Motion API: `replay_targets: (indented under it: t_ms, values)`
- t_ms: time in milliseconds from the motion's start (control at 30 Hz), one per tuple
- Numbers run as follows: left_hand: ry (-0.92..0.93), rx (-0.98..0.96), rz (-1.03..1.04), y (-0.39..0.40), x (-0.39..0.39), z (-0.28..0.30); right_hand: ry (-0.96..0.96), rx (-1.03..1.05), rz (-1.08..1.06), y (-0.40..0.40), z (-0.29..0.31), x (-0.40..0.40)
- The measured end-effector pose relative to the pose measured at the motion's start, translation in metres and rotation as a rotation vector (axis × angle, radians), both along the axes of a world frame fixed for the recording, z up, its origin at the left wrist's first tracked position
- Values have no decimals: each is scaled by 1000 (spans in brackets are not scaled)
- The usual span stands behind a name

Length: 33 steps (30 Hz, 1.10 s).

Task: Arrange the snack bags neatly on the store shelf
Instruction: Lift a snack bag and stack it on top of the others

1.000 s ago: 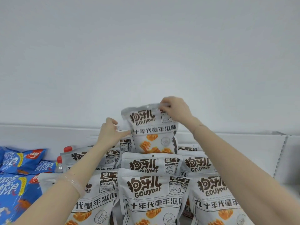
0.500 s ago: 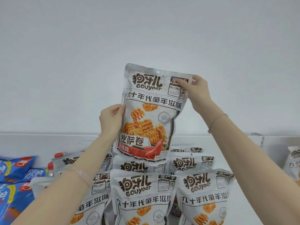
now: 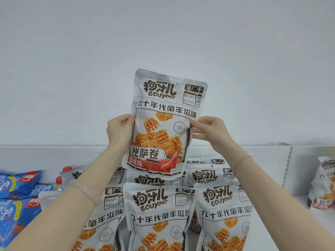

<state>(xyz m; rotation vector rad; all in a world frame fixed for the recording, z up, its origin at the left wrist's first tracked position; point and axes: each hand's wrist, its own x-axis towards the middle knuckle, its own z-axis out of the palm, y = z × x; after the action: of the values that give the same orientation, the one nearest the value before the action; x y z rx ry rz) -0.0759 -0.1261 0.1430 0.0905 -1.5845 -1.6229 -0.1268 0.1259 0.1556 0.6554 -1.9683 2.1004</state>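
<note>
Grey-white snack bag (image 3: 165, 124) with orange crisps; blue bags (image 3: 16, 201)

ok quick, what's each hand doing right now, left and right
Left hand: grips the left edge of the raised grey snack bag.
Right hand: pinches the same bag's right edge.

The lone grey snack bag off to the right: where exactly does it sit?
In the head view, the lone grey snack bag stands at the far right edge on the white shelf, past the upright divider, apart from the grouped grey bags.
</note>
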Motion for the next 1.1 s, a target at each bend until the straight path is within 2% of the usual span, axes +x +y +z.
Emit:
replay_targets:
  t_ms: [100,200,467,700,867,1100]
  values:
    - [27,-28,-58,-4,8,0,65,49,-201,-5,3,-8]
    - [21,-73,-130,-8,14,-3,131,70,-309,-7,11,-14]
    - [8,-137,-196,-30,16,0,258,151,-335,-25,27,-14]
    - [-59,-256,-127,-39,-3,34,319,184,-421,-47,27,-38]
    - [-100,-214,-175,-48,-23,57,312,161,-441,-57,19,-65]
    - [-226,-212,-222,-62,-51,44,116,236,-332,-57,-21,-92]
